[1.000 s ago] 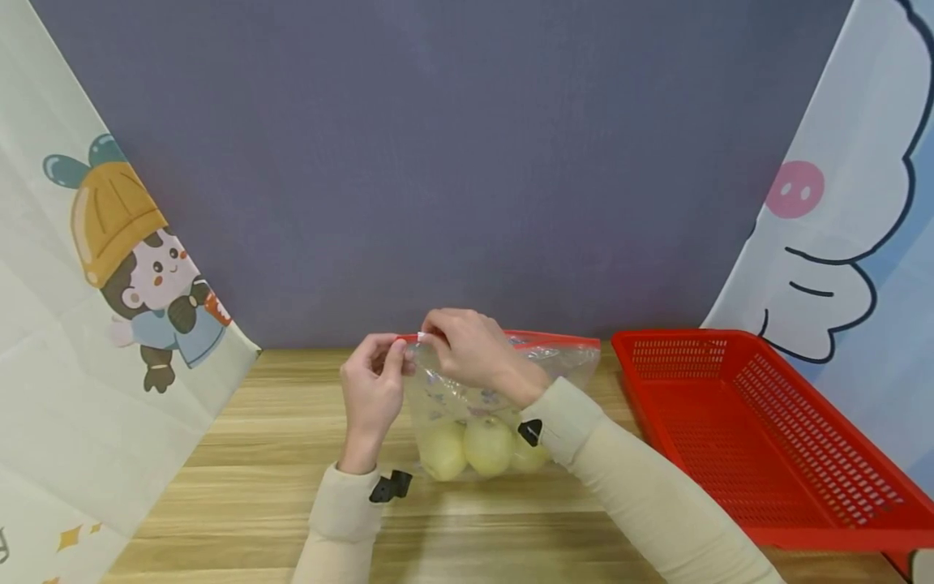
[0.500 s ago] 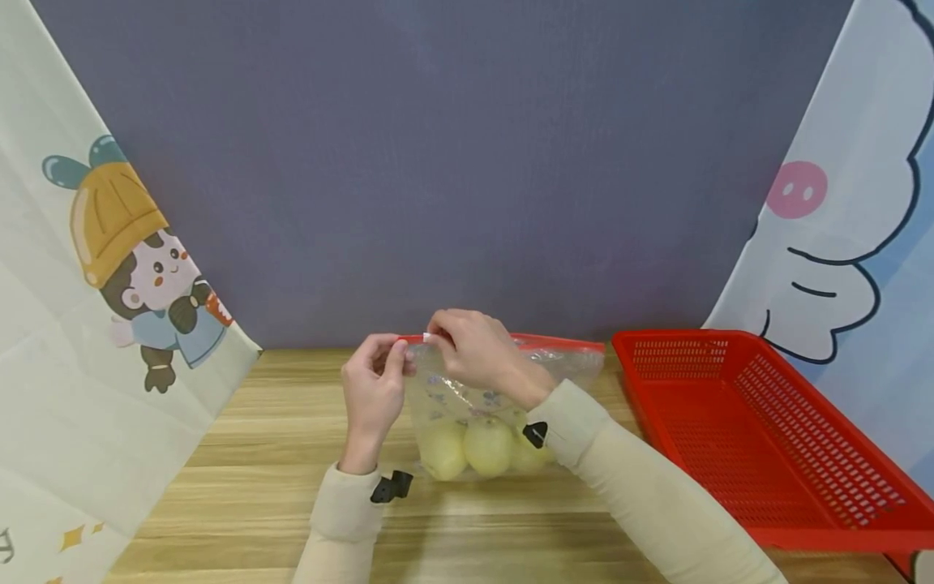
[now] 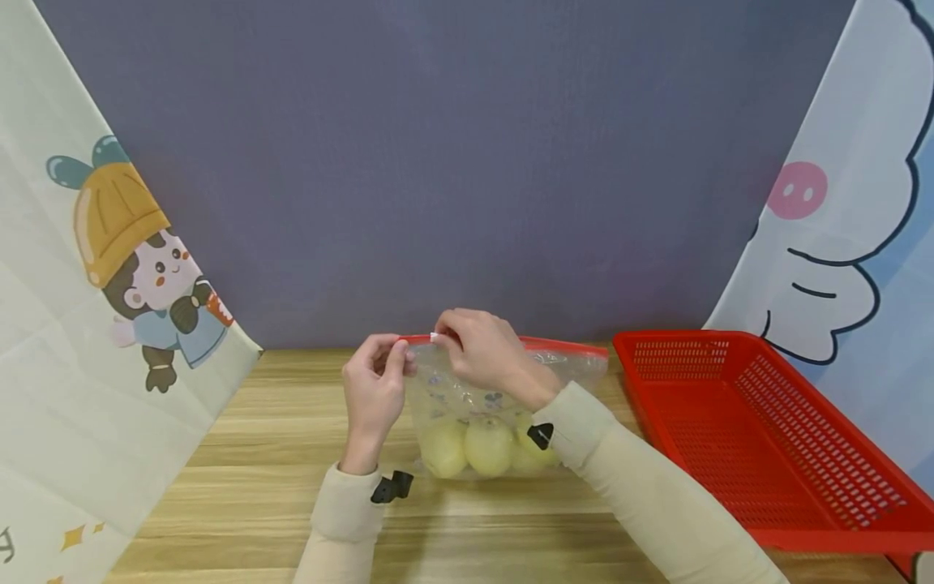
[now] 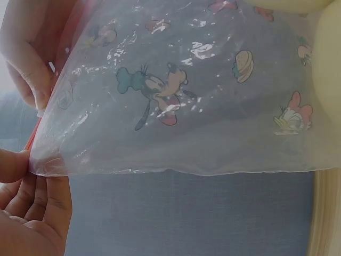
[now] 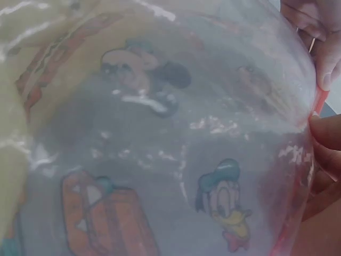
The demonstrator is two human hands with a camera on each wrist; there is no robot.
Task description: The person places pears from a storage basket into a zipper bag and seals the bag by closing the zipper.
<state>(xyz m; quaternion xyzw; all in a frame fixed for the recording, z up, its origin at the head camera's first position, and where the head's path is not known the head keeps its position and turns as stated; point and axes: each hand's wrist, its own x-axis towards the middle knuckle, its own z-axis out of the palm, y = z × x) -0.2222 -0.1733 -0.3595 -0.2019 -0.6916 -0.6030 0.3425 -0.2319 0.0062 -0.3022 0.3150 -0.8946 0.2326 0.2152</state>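
A clear zip bag (image 3: 467, 397) printed with cartoon figures stands on the wooden table (image 3: 241, 478), its top edged by a red strip (image 3: 562, 345). Several pale yellow round fruits (image 3: 487, 445) lie in its bottom. My left hand (image 3: 374, 389) pinches the bag's left top corner. My right hand (image 3: 481, 350) pinches the white slider (image 3: 434, 337) on the red strip, close beside the left hand. In the left wrist view the bag (image 4: 186, 101) fills the frame with my left fingers (image 4: 32, 202) at its corner. The right wrist view shows the bag (image 5: 160, 138) and my right fingertips (image 5: 325, 64) on its red edge.
A red slotted plastic basket (image 3: 766, 438) stands at the right of the table, with nothing in it. A grey-purple backdrop (image 3: 452, 162) rises behind, flanked by cartoon-printed sheets at the left (image 3: 109, 268) and right (image 3: 839, 243).
My right hand has slid a little to the right along the red strip with the slider. The left hand has stayed at the corner.
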